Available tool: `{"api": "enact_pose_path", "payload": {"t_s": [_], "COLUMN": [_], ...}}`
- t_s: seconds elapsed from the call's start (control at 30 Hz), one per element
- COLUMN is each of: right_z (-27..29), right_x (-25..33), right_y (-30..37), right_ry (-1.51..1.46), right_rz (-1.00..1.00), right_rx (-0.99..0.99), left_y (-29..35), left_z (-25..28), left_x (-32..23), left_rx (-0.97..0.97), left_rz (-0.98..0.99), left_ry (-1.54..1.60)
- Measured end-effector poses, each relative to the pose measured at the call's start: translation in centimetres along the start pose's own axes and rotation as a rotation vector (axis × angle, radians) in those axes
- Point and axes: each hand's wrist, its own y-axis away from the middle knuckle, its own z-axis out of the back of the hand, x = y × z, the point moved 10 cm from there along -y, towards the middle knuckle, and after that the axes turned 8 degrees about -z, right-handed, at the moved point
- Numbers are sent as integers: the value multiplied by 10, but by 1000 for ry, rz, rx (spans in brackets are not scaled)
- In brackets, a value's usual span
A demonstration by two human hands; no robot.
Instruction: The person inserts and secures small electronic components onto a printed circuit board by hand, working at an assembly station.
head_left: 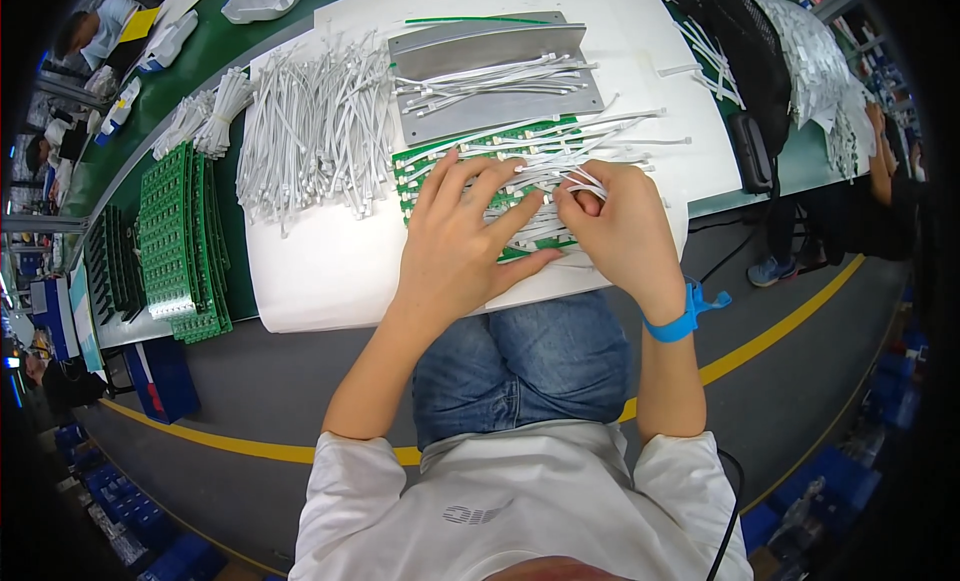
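A green circuit board [408,171] lies on the white sheet in front of me, with many thin white cable leads across it. My left hand [462,226] rests on the board's left and near part, fingers spread and gripping nothing visible. At the board's right side, my right hand [622,221] pinches a white cable lead [590,184] between thumb and curled fingers. Other leads, with small pale ends, stick out to the right past the board. Both hands hide much of the board's middle. A blue strap [685,321] circles my right wrist.
Behind the board stands a grey metal plate [428,129] with an upright ledge and loose leads. To the left lie a big heap of white leads [315,131], tied bundles [212,113] and stacked green boards [180,241]. A black case [750,151] sits at the right edge.
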Motion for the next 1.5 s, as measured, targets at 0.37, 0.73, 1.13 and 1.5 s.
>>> {"api": "enact_pose_path", "payload": {"t_s": [0.37, 0.73, 1.13, 1.5], "right_z": [3, 0, -3, -3], "right_x": [16, 1, 2, 23], "right_y": [2, -4, -7, 6], "right_ry": [219, -6, -4, 228], "right_rz": [51, -24, -3, 102], "right_rx": [-86, 45, 83, -128], "left_y": [-1, -2, 0, -1], "left_z": [2, 2, 4, 3], "left_x": [0, -1, 1, 1], "left_rx": [-13, -5, -2, -17], "left_rz": [12, 11, 20, 22], "left_ry": [-19, -15, -24, -8]}}
